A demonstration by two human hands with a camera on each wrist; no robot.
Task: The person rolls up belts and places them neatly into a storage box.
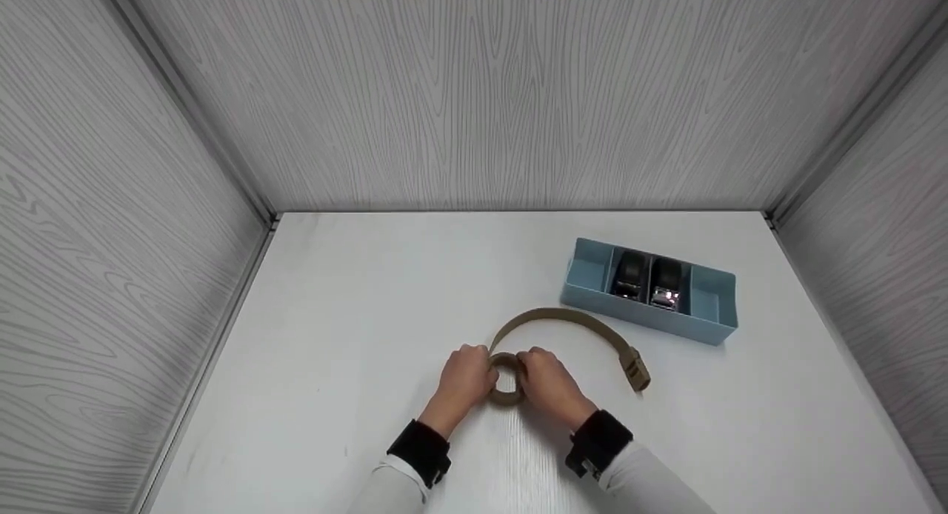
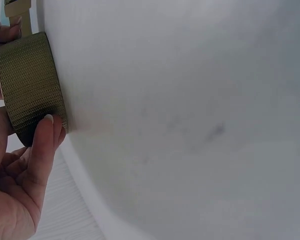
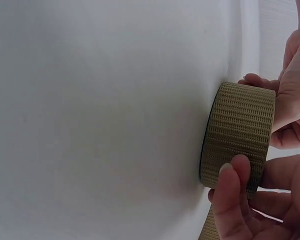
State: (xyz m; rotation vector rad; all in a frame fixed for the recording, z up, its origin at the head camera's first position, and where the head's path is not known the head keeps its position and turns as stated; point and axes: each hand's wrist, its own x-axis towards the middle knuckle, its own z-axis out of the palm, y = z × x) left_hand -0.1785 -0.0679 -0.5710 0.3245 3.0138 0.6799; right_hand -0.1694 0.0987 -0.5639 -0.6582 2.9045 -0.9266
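An olive-brown woven belt (image 1: 506,399) stands on its edge on the white table, partly wound into a round coil. My left hand (image 1: 465,377) grips the coil's left side, and my right hand (image 1: 552,384) holds it from the right. From the coil's far side the loose length arcs back and to the right, ending in a buckle (image 1: 635,369) of similar colour. Close up, in the left wrist view, fingertips press on the ribbed outer face of the coil (image 2: 32,80). Fingers also lie against the coil (image 3: 240,127) in the right wrist view.
A blue divided box (image 1: 644,315) stands at the back right, behind the buckle end. Its two middle compartments hold dark rolled belts (image 1: 629,273) with shiny buckles; its end compartments hold nothing. Grey wood-grain panels (image 1: 474,92) enclose the table's back and sides.
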